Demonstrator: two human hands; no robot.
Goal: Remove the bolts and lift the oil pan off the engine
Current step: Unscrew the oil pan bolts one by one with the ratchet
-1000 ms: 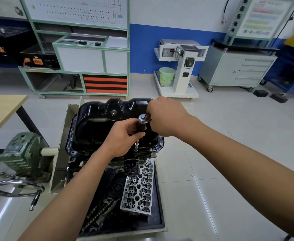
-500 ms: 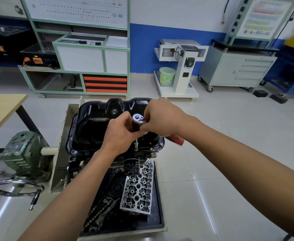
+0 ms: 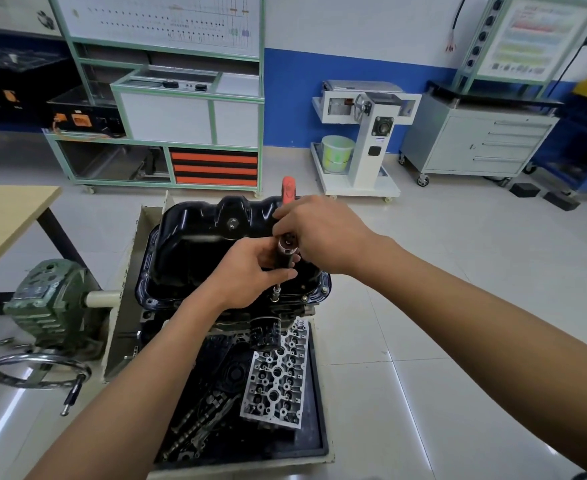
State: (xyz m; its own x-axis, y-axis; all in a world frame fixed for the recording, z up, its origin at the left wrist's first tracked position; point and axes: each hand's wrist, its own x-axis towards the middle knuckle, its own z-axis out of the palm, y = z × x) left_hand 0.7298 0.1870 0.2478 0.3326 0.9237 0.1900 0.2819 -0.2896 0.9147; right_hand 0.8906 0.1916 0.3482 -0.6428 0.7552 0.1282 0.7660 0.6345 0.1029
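**Squarely does it: steadying the socket at the pan's near corner**

Left fingers (image 3: pixel 282 274) are curled round the dark extension (image 3: pixel 285 259) just under the ratchet (image 3: pixel 288 242). It is a guiding hold, with the left hand (image 3: pixel 247 271) over the near right corner of the pan. Right fingers (image 3: pixel 282 221) are wrapped about the ratchet close to its head, and its red handle (image 3: pixel 288 190) sticks out past the right hand (image 3: pixel 323 233), pointing away from the person.

Below the left hand a thin shaft runs down to the socket (image 3: pixel 276 293), which meets the flange of the black oil pan (image 3: pixel 188 258). Whether it is fully seated on a flange bolt cannot be told from this view. The pan sits flange-down on the upturned engine (image 3: pixel 295 311), and another bolt head (image 3: pixel 304 298) shows just beside the socket. My reading is that the unbolting is only partway done and the lift is not yet due.

A long extension likes to tilt, so the left hand should press straight down along the shaft and let it turn inside a loose grip. Otherwise the socket may ride up and round the head. Gripping near the ratchet head suits spinning out a loosened bolt; a tight one would want the right hand further out on the red handle.

Under the corner stand the oil filter (image 3: pixel 266 336) and a cylinder head (image 3: pixel 278 375) in the tray (image 3: pixel 321 427) — a dropped bolt could vanish among them, so the last threads are best finished by hand.
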